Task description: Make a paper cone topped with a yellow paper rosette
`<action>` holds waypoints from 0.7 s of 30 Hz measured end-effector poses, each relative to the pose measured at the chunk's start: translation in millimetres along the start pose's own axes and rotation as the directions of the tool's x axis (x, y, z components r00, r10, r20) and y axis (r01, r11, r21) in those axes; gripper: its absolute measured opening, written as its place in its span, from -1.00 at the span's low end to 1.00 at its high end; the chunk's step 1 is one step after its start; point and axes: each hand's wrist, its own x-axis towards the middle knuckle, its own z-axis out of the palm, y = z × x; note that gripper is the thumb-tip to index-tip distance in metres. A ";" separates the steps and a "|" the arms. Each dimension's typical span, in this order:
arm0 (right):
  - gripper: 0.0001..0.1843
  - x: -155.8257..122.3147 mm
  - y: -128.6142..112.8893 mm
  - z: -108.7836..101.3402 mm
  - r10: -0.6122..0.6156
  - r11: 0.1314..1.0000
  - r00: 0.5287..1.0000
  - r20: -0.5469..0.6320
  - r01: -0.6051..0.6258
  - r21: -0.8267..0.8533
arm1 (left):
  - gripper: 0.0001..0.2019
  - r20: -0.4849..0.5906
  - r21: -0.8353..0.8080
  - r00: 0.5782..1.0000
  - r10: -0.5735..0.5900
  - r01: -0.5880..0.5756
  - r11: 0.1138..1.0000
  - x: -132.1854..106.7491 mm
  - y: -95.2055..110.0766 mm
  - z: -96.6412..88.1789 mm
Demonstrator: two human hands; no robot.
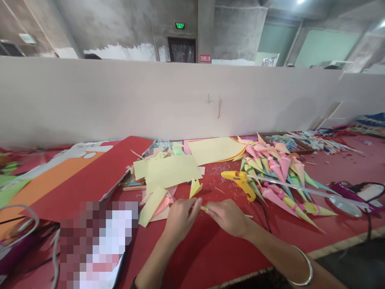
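My left hand (180, 218) and my right hand (228, 216) meet low over the red table (210, 253), fingers pinched together on a small yellow paper piece on a thin stick (205, 208). The stick's far end pokes out past my right hand. A folded yellow paper scrap (195, 188) stands just behind my left hand. A yellow glue gun (240, 182) lies just beyond my right hand, its cord running toward me.
A heap of pink, yellow and green paper cones (276, 168) lies right of the glue gun. Yellow paper sheets (168, 170) and offcuts lie behind my hands. Red and orange boards (75, 176) cover the left. A low grey partition wall (180, 96) runs along the table's far edge.
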 end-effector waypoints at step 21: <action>-0.74 0.5 8.2 9.1 -0.249 0.934 0.955 -0.161 0.193 -0.299 | -0.58 0.224 -0.365 0.957 -0.184 0.257 0.895 4.4 -6.9 9.6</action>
